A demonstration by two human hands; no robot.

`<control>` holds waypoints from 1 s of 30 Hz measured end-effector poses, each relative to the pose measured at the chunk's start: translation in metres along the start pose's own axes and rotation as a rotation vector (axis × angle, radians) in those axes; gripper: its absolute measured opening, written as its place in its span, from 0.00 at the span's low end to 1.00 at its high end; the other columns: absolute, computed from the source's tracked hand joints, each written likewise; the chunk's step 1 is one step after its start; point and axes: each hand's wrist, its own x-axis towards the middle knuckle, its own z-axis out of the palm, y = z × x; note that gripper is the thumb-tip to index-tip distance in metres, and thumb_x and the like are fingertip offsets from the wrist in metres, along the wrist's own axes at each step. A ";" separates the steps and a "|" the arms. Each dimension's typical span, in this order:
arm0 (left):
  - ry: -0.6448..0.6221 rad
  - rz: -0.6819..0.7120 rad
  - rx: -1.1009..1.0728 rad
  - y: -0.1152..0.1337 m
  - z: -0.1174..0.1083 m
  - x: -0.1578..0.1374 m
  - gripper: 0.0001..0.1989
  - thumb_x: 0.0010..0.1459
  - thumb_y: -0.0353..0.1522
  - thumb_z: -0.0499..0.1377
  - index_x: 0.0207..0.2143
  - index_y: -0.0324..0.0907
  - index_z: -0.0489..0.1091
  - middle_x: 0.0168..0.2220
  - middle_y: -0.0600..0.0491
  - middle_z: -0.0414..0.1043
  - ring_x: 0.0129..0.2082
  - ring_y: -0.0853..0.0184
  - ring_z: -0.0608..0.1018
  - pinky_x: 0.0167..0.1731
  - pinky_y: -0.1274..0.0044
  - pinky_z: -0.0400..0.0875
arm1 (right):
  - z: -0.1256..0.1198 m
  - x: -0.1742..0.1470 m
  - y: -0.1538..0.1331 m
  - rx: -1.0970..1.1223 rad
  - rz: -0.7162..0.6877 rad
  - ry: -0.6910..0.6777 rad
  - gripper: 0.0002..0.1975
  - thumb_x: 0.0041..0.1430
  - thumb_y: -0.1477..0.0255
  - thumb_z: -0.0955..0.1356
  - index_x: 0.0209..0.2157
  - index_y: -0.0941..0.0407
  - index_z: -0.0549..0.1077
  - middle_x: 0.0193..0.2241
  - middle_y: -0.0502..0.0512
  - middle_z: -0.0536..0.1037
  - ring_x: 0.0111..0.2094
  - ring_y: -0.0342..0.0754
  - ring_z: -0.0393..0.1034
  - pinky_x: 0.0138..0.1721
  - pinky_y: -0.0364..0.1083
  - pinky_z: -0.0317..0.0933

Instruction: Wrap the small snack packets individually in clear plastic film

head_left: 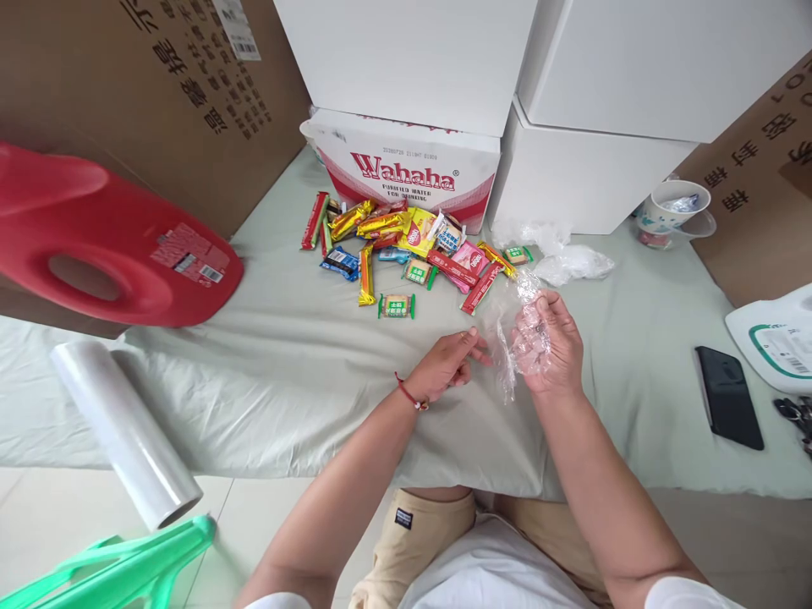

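In my right hand (pixel 551 342), a crumpled piece of clear plastic film (pixel 507 338) is pinched between the fingers and hangs toward the left. My left hand (pixel 447 364) is just beside the film, fingers partly apart and pointing at it, with nothing visible in its grasp. Beyond both hands lies a loose heap of wrapped snacks: yellow bars (pixel 384 223), red bars (pixel 480 288), a pink packet (pixel 468 257), a blue packet (pixel 341 264) and green-ended biscuit packs (pixel 397 306). More crumpled clear plastic (pixel 574 262) rests to the right of the heap.
A Wahaha carton (pixel 406 161) and white boxes (pixel 589 169) stand behind. To the left are a large red jug (pixel 114 245), a plastic film roll (pixel 127 431) and a green stool (pixel 127 567). On the right lie a phone (pixel 729 397), paper cup (pixel 676 207) and white bottle (pixel 777 338).
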 end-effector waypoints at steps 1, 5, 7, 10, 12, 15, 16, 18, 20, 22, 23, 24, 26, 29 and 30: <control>-0.007 0.011 -0.012 -0.001 0.000 0.000 0.31 0.54 0.60 0.62 0.37 0.39 0.72 0.33 0.49 0.78 0.12 0.80 0.60 0.14 0.79 0.43 | 0.002 -0.001 0.001 -0.005 0.000 -0.008 0.17 0.57 0.55 0.74 0.37 0.48 0.67 0.23 0.43 0.58 0.20 0.41 0.53 0.21 0.41 0.55; 0.012 0.089 -0.079 -0.005 0.000 0.005 0.27 0.48 0.53 0.71 0.30 0.39 0.68 0.26 0.55 0.73 0.13 0.82 0.57 0.15 0.80 0.43 | 0.006 -0.005 0.004 -0.092 -0.028 -0.024 0.15 0.61 0.54 0.72 0.37 0.48 0.67 0.25 0.45 0.61 0.22 0.42 0.54 0.22 0.42 0.55; 0.027 0.113 -0.084 -0.007 -0.001 0.007 0.27 0.48 0.52 0.71 0.29 0.40 0.67 0.25 0.56 0.71 0.14 0.82 0.56 0.15 0.81 0.43 | 0.006 -0.006 0.003 -0.092 -0.027 -0.017 0.15 0.60 0.54 0.72 0.37 0.49 0.68 0.24 0.45 0.61 0.21 0.42 0.54 0.22 0.42 0.54; 0.035 0.148 -0.068 -0.008 -0.003 0.009 0.27 0.51 0.54 0.68 0.28 0.41 0.65 0.24 0.56 0.71 0.14 0.81 0.58 0.15 0.81 0.45 | -0.001 -0.006 -0.003 -0.043 -0.029 0.025 0.17 0.56 0.56 0.75 0.36 0.49 0.69 0.24 0.44 0.60 0.21 0.40 0.53 0.21 0.41 0.52; 0.035 0.164 -0.069 -0.007 -0.005 0.009 0.27 0.53 0.55 0.66 0.29 0.42 0.62 0.22 0.58 0.69 0.14 0.80 0.59 0.16 0.82 0.47 | -0.010 -0.006 -0.008 -0.050 -0.062 0.086 0.17 0.54 0.57 0.77 0.35 0.50 0.71 0.24 0.44 0.62 0.20 0.39 0.53 0.19 0.40 0.51; 0.008 0.180 -0.061 -0.006 -0.008 0.008 0.27 0.56 0.55 0.64 0.30 0.43 0.61 0.22 0.60 0.67 0.15 0.79 0.60 0.16 0.83 0.50 | -0.029 -0.009 -0.011 -0.109 -0.109 0.172 0.17 0.53 0.58 0.78 0.34 0.52 0.72 0.24 0.43 0.65 0.18 0.37 0.52 0.16 0.39 0.49; -0.010 0.183 -0.048 -0.006 -0.009 0.008 0.27 0.57 0.55 0.64 0.31 0.43 0.61 0.22 0.60 0.67 0.16 0.79 0.60 0.16 0.83 0.51 | -0.037 -0.011 -0.011 -0.122 -0.110 0.196 0.17 0.53 0.58 0.78 0.34 0.52 0.72 0.24 0.43 0.65 0.18 0.36 0.52 0.15 0.39 0.48; -0.032 0.186 -0.014 -0.005 -0.011 0.007 0.27 0.57 0.56 0.62 0.31 0.43 0.60 0.23 0.60 0.67 0.16 0.79 0.60 0.16 0.83 0.52 | -0.052 -0.017 -0.009 -0.132 -0.105 0.250 0.18 0.52 0.58 0.79 0.34 0.53 0.73 0.24 0.43 0.66 0.17 0.35 0.52 0.15 0.38 0.49; -0.034 0.175 0.027 -0.006 -0.012 0.007 0.27 0.58 0.56 0.62 0.31 0.43 0.60 0.23 0.60 0.67 0.16 0.79 0.60 0.16 0.83 0.52 | -0.065 -0.024 -0.007 -0.129 -0.095 0.316 0.18 0.50 0.59 0.80 0.34 0.54 0.73 0.24 0.43 0.67 0.18 0.34 0.53 0.15 0.37 0.49; -0.019 0.161 0.053 -0.006 -0.013 0.008 0.26 0.57 0.55 0.63 0.31 0.43 0.61 0.22 0.60 0.66 0.16 0.78 0.60 0.16 0.82 0.52 | -0.074 -0.030 -0.004 -0.115 -0.076 0.358 0.18 0.50 0.59 0.80 0.34 0.54 0.73 0.25 0.43 0.67 0.18 0.34 0.53 0.15 0.37 0.48; -0.014 0.150 0.056 -0.007 -0.013 0.008 0.25 0.57 0.54 0.64 0.31 0.43 0.61 0.22 0.60 0.66 0.16 0.78 0.60 0.17 0.82 0.52 | -0.077 -0.033 -0.003 -0.107 -0.067 0.366 0.18 0.50 0.59 0.80 0.33 0.54 0.74 0.25 0.43 0.67 0.18 0.34 0.53 0.15 0.37 0.48; -0.007 0.140 0.051 -0.007 -0.012 0.008 0.24 0.57 0.53 0.64 0.31 0.43 0.62 0.22 0.60 0.67 0.17 0.78 0.61 0.17 0.82 0.52 | -0.078 -0.034 -0.003 -0.100 -0.056 0.363 0.18 0.50 0.59 0.80 0.33 0.54 0.74 0.25 0.43 0.67 0.18 0.35 0.52 0.15 0.38 0.48; 0.023 0.146 0.025 -0.006 -0.012 0.009 0.23 0.56 0.50 0.66 0.30 0.42 0.64 0.25 0.57 0.71 0.20 0.77 0.65 0.19 0.82 0.55 | -0.078 -0.036 -0.003 -0.092 -0.051 0.350 0.18 0.50 0.59 0.80 0.33 0.54 0.74 0.25 0.43 0.67 0.18 0.35 0.53 0.16 0.38 0.49; 0.108 0.208 -0.057 -0.002 -0.014 0.009 0.21 0.52 0.46 0.69 0.28 0.40 0.67 0.33 0.53 0.76 0.28 0.75 0.73 0.28 0.82 0.67 | -0.079 -0.033 -0.009 -0.089 -0.105 0.369 0.19 0.49 0.59 0.80 0.32 0.54 0.74 0.25 0.44 0.67 0.21 0.36 0.57 0.19 0.38 0.52; 0.136 0.225 -0.105 0.000 -0.016 0.008 0.20 0.51 0.45 0.70 0.28 0.40 0.68 0.35 0.52 0.77 0.31 0.74 0.75 0.33 0.80 0.71 | -0.081 -0.031 -0.012 -0.089 -0.136 0.388 0.19 0.48 0.60 0.81 0.32 0.55 0.74 0.25 0.44 0.68 0.22 0.37 0.59 0.20 0.38 0.54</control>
